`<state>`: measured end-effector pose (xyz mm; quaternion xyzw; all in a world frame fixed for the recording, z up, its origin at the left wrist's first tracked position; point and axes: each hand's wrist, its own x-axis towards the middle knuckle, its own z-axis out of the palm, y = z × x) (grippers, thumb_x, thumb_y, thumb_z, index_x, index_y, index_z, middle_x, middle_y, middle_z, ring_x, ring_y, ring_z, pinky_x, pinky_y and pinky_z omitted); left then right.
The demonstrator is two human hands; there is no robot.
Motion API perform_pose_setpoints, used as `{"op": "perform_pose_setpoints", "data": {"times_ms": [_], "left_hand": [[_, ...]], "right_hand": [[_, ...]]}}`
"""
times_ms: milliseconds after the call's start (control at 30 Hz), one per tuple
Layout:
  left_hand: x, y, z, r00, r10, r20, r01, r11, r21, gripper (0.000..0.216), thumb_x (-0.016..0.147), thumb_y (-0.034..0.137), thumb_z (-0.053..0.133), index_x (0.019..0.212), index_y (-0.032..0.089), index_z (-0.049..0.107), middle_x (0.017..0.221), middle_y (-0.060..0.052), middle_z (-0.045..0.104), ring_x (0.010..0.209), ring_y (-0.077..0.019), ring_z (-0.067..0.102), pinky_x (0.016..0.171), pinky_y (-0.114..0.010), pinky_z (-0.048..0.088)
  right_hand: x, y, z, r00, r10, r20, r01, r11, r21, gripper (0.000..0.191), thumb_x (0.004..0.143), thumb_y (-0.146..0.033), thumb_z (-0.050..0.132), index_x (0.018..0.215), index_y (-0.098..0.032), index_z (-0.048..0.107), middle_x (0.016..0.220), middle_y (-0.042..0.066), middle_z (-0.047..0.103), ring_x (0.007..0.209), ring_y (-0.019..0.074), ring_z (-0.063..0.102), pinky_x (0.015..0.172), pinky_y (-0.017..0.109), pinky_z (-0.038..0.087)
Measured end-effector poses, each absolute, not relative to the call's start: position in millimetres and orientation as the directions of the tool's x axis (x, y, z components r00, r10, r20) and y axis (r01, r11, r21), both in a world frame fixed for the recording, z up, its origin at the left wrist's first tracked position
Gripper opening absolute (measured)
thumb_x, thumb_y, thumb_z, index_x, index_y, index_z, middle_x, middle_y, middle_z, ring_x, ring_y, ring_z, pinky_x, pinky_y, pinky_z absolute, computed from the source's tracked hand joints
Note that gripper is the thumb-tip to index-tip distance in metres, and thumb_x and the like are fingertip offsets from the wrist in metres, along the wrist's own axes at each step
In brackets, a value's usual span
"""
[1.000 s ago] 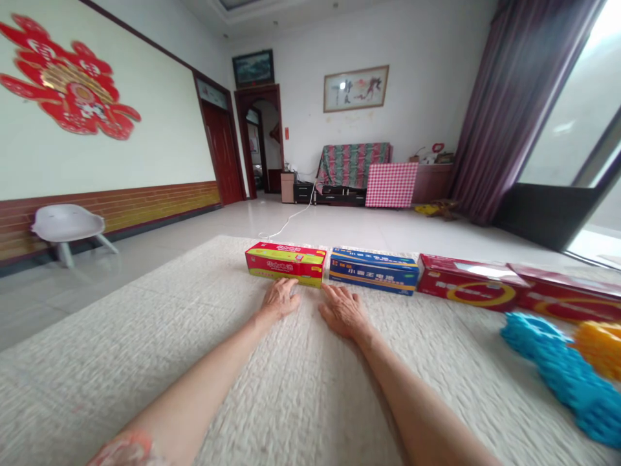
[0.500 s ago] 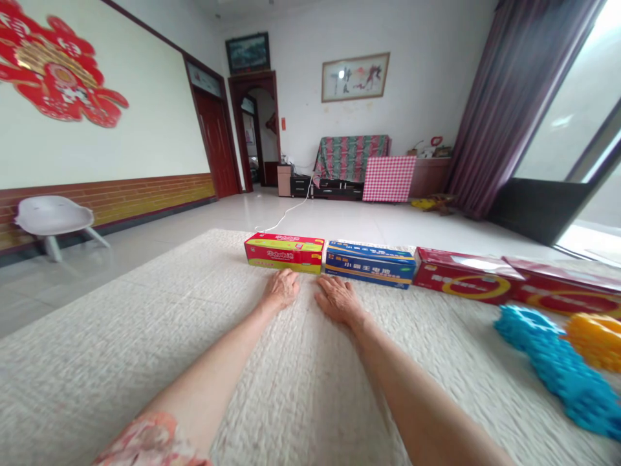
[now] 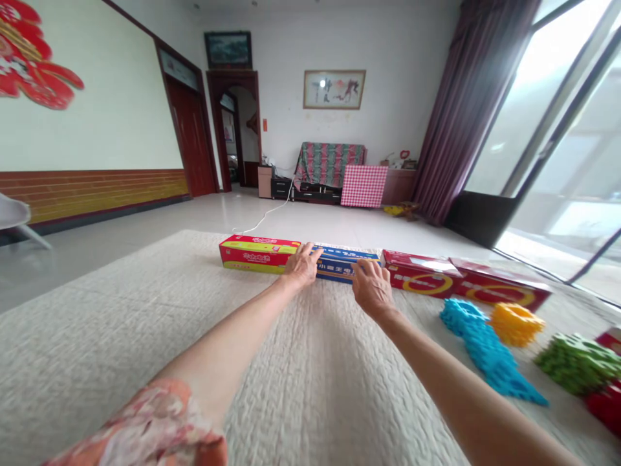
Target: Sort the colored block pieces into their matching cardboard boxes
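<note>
A row of long cartons lies on the pale woven mat [image 3: 194,362]. My left hand [image 3: 301,266] is at the seam between a red and yellow-green battery box [image 3: 255,255] and a blue battery box [image 3: 334,264], its fingers reaching over the near top edge of the blue one. Over the right part of that blue box is my right hand [image 3: 372,289], fingers apart and slightly bent. Neither hand is wrapped round a box. To the right, two dark red boxes [image 3: 421,275] continue the row end to end.
Blue interlocking plastic pieces [image 3: 495,362], a yellow piece [image 3: 517,323] and a green piece [image 3: 579,364] lie at the right. A white cable [image 3: 266,215] crosses the tiled floor beyond the mat. A white chair [image 3: 14,213] stands at the left edge.
Both hands have moved right and up from the mat in front of the boxes onto the blue box. The view has turned right, so more plastic pieces show.
</note>
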<state>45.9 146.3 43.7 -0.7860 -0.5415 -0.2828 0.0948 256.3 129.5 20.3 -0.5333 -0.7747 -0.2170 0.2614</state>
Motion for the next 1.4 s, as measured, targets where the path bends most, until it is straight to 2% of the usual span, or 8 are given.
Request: {"op": "perform_pose_setpoints", "data": {"times_ms": [167, 300, 600, 967, 1067, 1167, 1300, 1400], "left_hand": [[61.1, 157.5, 32.1, 0.276, 0.797, 0.536, 0.905, -0.404, 0.135, 0.03, 0.082, 0.01, 0.046, 0.102, 0.02, 0.067, 0.111, -0.008, 0.057, 0.108, -0.0239, 0.051, 0.098, -0.04, 0.042], [62.5, 152.3, 28.3, 0.249, 0.798, 0.55, 0.91, -0.387, 0.151, 0.025, 0.085, 0.014, 0.044, 0.089, 0.017, 0.068, 0.107, -0.009, 0.057, 0.105, -0.023, 0.052, 0.098, -0.04, 0.042], [75.7, 79.3, 55.5, 0.29, 0.786, 0.546, 0.871, -0.453, 0.19, 0.017, 0.077, 0.012, 0.05, 0.078, 0.017, 0.066, 0.089, -0.008, 0.065, 0.092, -0.0233, 0.06, 0.089, -0.038, 0.046], [86.0, -57.3, 73.4, 0.485, 0.727, 0.485, 0.709, -0.652, 0.268, 0.011, 0.071, 0.015, 0.056, 0.067, 0.019, 0.066, 0.105, -0.009, 0.068, 0.107, -0.022, 0.061, 0.097, -0.031, 0.044], [85.6, -72.4, 75.7, 0.495, 0.767, 0.409, 0.686, -0.633, 0.358, 0.015, 0.079, 0.026, 0.055, 0.074, 0.02, 0.068, 0.105, -0.007, 0.069, 0.103, -0.0199, 0.063, 0.094, -0.028, 0.046], [85.3, -74.3, 79.3, 0.451, 0.818, 0.359, 0.728, -0.569, 0.383, 0.019, 0.078, 0.021, 0.052, 0.086, 0.019, 0.068, 0.096, -0.005, 0.07, 0.093, -0.0182, 0.064, 0.087, -0.027, 0.047], [84.6, -64.6, 86.2, 0.532, 0.81, 0.248, 0.718, -0.587, 0.374, 0.027, 0.07, 0.024, 0.059, 0.094, 0.021, 0.069, 0.104, -0.004, 0.069, 0.095, -0.0195, 0.063, 0.086, -0.027, 0.047], [85.4, -56.3, 92.0, 0.594, 0.79, 0.15, 0.714, -0.604, 0.355, 0.032, 0.067, 0.03, 0.062, 0.098, 0.022, 0.069, 0.109, -0.005, 0.067, 0.098, -0.0215, 0.062, 0.087, -0.028, 0.046]], "right_hand": [[261.6, 132.9, 18.2, -0.287, 0.724, 0.628, 0.947, 0.315, 0.07, 0.035, 0.087, -0.017, 0.046, 0.119, -0.018, 0.058, 0.122, 0.012, 0.057, 0.11, 0.0274, 0.043, 0.089, 0.041, 0.028], [256.9, 131.0, 29.4, -0.256, 0.782, 0.568, 0.957, 0.29, 0.032, 0.026, 0.088, -0.018, 0.045, 0.102, -0.021, 0.066, 0.104, 0.01, 0.06, 0.102, 0.0269, 0.045, 0.088, 0.04, 0.026], [270.0, 56.6, 74.6, -0.283, 0.843, 0.457, 0.956, 0.286, 0.065, 0.02, 0.082, -0.019, 0.049, 0.086, -0.017, 0.068, 0.095, 0.011, 0.065, 0.091, 0.0246, 0.052, 0.082, 0.037, 0.028], [295.6, -92.7, 93.9, -0.282, 0.884, 0.373, 0.951, 0.308, -0.01, 0.015, 0.075, -0.017, 0.054, 0.078, -0.018, 0.069, 0.086, 0.007, 0.068, 0.086, 0.0209, 0.058, 0.077, 0.032, 0.031], [300.2, -116.3, 86.9, -0.258, 0.875, 0.41, 0.951, 0.305, -0.051, 0.014, 0.077, -0.018, 0.055, 0.077, -0.019, 0.069, 0.085, 0.006, 0.069, 0.087, 0.0201, 0.058, 0.078, 0.031, 0.033], [304.1, -125.1, 81.8, -0.248, 0.873, 0.421, 0.944, 0.316, -0.099, 0.023, 0.086, -0.025, 0.05, 0.074, -0.02, 0.069, 0.083, 0.006, 0.069, 0.085, 0.0189, 0.059, 0.078, 0.03, 0.035], [308.1, -118.5, 83.6, -0.27, 0.904, 0.332, 0.934, 0.33, -0.138, 0.04, 0.094, -0.029, 0.039, 0.07, -0.019, 0.069, 0.078, 0.006, 0.07, 0.077, 0.0166, 0.062, 0.079, 0.029, 0.038], [310.4, -106.5, 89.6, -0.264, 0.928, 0.263, 0.937, 0.312, -0.158, 0.032, 0.088, -0.029, 0.048, 0.069, -0.019, 0.071, 0.072, 0.006, 0.07, 0.07, 0.0166, 0.063, 0.07, 0.027, 0.041]]}}
